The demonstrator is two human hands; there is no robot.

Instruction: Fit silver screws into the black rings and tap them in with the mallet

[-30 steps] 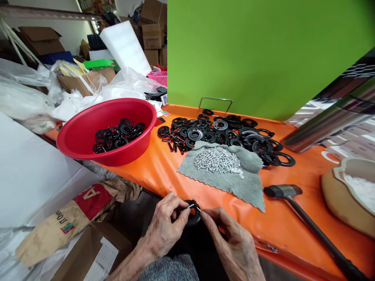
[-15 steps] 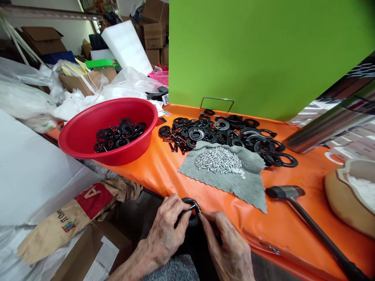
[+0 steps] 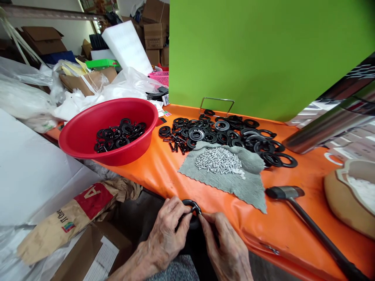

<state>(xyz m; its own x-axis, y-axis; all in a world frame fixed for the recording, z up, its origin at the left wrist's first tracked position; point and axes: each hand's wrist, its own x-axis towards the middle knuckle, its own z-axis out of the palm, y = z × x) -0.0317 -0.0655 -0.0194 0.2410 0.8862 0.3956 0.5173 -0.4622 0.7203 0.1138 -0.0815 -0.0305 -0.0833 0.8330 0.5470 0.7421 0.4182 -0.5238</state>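
At the table's front edge, a black ring [image 3: 191, 202] is pinched between my two hands. My left hand [image 3: 169, 226] grips its left side, thumb and forefinger reaching into the opening. On the right side, the fingertips of my right hand [image 3: 224, 242] close on the ring; the lower part of the ring is hidden or dark. A small pile of silver pins [image 3: 218, 160] lies on a grey cloth [image 3: 249, 191] beyond my hands. Behind the cloth are many black rings [image 3: 196, 133], with short black pieces [image 3: 177, 145] at their left.
A red basin [image 3: 131, 156] holding black parts stands at the left of the orange table [image 3: 164, 175]. On the right lie a mallet [image 3: 310, 222] and a tan container [image 3: 342, 195] with white contents. A green panel [image 3: 263, 54] rises behind; a cardboard box [image 3: 96, 249] sits lower left.
The silver pin that showed between my left fingertips at the ring is now barely visible there. My hands have stayed almost in place, both on the ring.
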